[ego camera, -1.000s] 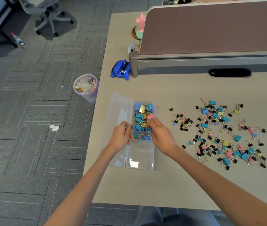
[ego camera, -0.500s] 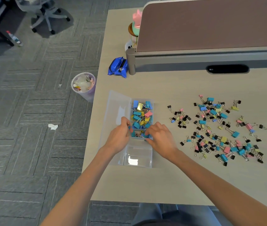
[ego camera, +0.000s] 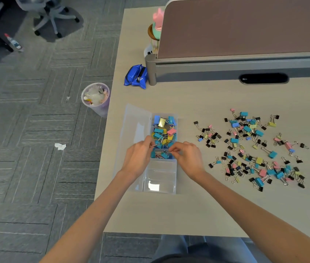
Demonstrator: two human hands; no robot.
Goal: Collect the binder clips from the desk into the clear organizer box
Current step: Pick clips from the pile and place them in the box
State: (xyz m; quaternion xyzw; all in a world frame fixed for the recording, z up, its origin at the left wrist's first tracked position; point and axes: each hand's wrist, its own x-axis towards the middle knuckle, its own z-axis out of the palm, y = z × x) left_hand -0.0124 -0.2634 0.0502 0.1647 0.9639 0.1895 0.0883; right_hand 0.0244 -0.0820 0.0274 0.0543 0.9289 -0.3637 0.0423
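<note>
Head view, looking down: a pale tabletop [ego camera: 188,211] is seen with its left edge running up the middle of the frame and its front edge near the person's body.

A clear organizer box [ego camera: 161,179] is set lengthwise near the left edge, well back from the front edge. Its lid [ego camera: 135,126] is laid open to the left, reaching almost to that edge. The far compartments are filled with stored clips [ego camera: 164,131] in blue, yellow and pink.

The left hand [ego camera: 138,158] is held over the box's left wall, its grip pinched on a small clip [ego camera: 153,145]. The right hand [ego camera: 186,156] is held over the right wall with fingers curled and fingertips drawn together; whether anything is grasped cannot be told.

Loose binder clips [ego camera: 252,149] are scattered to the right, well apart from the box, with bare tabletop between them and in front of both.

Behind, the tabletop is closed off by a partition [ego camera: 245,27], and a blue pouch [ego camera: 136,77] is placed beside its post. A wastebasket [ego camera: 95,97] is stood on the floor [ego camera: 27,168], just beside the left edge.
</note>
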